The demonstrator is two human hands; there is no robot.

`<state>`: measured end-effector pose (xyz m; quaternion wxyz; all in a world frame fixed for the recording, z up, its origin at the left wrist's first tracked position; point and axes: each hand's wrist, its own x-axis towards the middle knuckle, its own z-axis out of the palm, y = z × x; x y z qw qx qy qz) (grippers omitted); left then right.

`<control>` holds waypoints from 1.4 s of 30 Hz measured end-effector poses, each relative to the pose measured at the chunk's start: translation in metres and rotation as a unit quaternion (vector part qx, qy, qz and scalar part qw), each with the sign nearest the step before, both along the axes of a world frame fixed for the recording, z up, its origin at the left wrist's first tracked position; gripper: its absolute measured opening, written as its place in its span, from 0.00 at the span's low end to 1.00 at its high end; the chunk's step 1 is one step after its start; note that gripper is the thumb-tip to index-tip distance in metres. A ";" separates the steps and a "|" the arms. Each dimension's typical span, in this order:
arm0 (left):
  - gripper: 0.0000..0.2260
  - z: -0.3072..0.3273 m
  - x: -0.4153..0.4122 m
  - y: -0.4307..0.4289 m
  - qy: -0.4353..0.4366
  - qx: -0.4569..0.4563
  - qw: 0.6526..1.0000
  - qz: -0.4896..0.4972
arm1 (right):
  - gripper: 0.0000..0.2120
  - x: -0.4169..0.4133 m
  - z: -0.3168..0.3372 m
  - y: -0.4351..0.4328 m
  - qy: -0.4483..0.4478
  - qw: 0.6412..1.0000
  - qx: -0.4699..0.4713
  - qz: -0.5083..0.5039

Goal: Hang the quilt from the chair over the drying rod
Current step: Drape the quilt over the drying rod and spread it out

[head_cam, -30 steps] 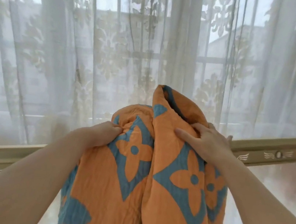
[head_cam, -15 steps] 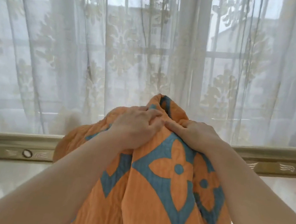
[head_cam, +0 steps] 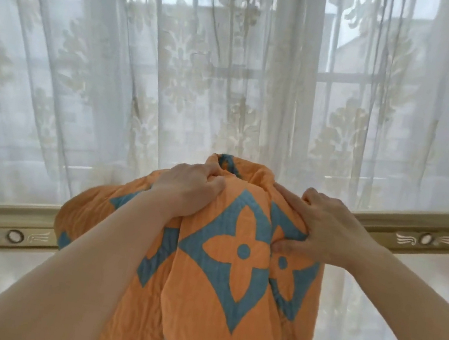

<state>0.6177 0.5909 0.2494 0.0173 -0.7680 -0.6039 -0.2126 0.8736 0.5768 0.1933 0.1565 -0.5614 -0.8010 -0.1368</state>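
At centre frame the orange and blue quilt (head_cam: pixel 233 274) hangs bunched over the gold rod (head_cam: pixel 402 230), which crosses the frame from lower left to right. Left hand (head_cam: pixel 187 190) and right hand (head_cam: pixel 325 230) both clutch its top folds. Sheer curtain (head_cam: pixel 145 69) fills the upper frame.

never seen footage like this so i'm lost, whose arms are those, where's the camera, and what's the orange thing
The camera sits on a person's head, looking forward and down, so the two bare arms are that person's own. No machine is involved. The left hand and right hand each have a grip closed on a bunched orange quilt with blue flower shapes, held up and draped over a pale gold decorated bar that runs across the view. Behind it hang sheer white lace curtains over a bright window.
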 end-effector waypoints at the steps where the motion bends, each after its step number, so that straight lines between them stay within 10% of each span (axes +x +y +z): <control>1: 0.16 -0.001 0.001 -0.002 -0.002 0.007 1.000 0.012 | 0.50 0.001 0.000 0.007 0.011 1.000 -0.003 0.016; 13: 0.29 -0.060 0.041 -0.060 -0.101 0.168 0.963 0.185 | 0.40 0.003 -0.007 0.043 0.031 0.994 0.087 0.063; 21: 0.63 -0.168 0.085 -0.112 -0.396 0.006 0.882 0.258 | 0.41 0.009 -0.006 0.036 0.029 0.995 0.070 0.070; 25: 0.38 -0.180 0.094 -0.109 -0.443 0.102 0.858 0.241 | 0.41 0.015 -0.005 0.029 0.031 0.994 0.057 0.086; 35: 0.17 -0.038 0.087 -0.104 -0.383 0.388 0.810 0.216 | 0.43 0.030 0.000 0.014 0.055 0.992 0.020 0.109; 39: 0.19 0.034 0.067 -0.077 -0.233 0.419 0.844 0.239 | 0.42 0.044 0.000 0.003 0.046 0.992 0.028 0.118; 42: 0.21 0.044 0.051 -0.044 -0.056 0.262 0.912 0.311 | 0.43 0.059 0.001 -0.002 0.039 0.993 0.019 0.107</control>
